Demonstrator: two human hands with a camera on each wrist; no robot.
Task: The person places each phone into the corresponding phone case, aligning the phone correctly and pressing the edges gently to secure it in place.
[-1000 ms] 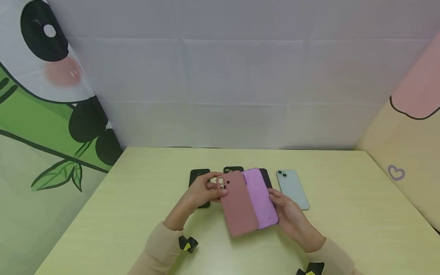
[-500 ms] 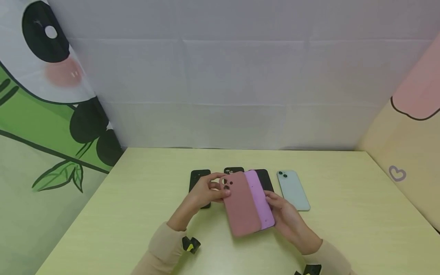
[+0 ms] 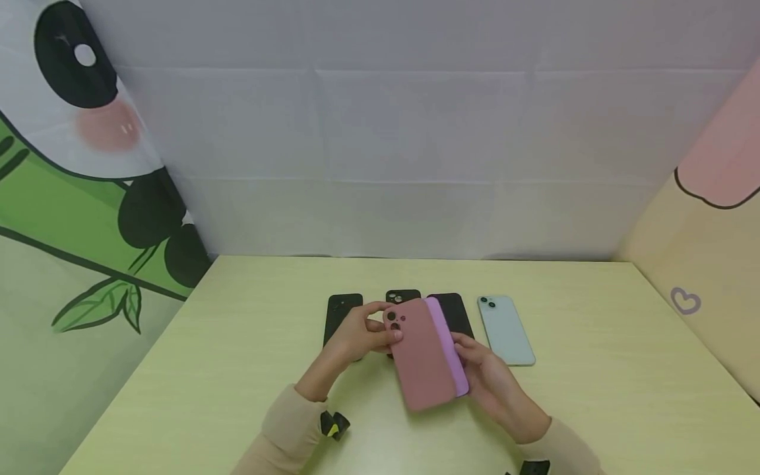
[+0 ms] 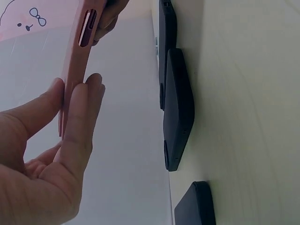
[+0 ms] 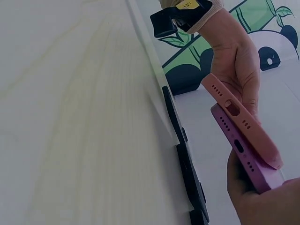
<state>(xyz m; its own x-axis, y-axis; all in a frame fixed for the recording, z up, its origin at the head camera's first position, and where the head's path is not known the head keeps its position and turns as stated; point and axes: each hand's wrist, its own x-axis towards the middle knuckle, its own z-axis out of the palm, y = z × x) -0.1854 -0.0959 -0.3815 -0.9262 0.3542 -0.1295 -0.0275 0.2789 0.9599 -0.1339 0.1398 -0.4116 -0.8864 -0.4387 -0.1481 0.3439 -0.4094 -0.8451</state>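
My left hand (image 3: pixel 356 335) pinches the upper left edge of a pink phone case (image 3: pixel 423 359), its thumb on the camera-cutout side. My right hand (image 3: pixel 495 386) holds a purple phone (image 3: pixel 449 343) by its right edge. The case lies over the phone, so only a narrow purple strip shows in the head view. Seen from the right wrist, the bottom end of the case (image 5: pixel 243 123) and that of the phone (image 5: pixel 230 133) lie close together, slightly offset and tilted. From the left wrist, thumb and fingers of the left hand (image 4: pixel 56 159) clasp the case (image 4: pixel 77 61) above the table.
Behind the hands, several black phone-shaped things lie on the table (image 3: pixel 208 396): one on the left (image 3: pixel 342 313), one in the middle (image 3: pixel 402 295), one on the right (image 3: pixel 452 313). A light blue phone (image 3: pixel 506 333) lies at the far right of the row.
The purple phone has slid left behind the pink case, leaving a narrower strip showing. My right hand has moved left with it; the left hand and the case have shifted slightly right.
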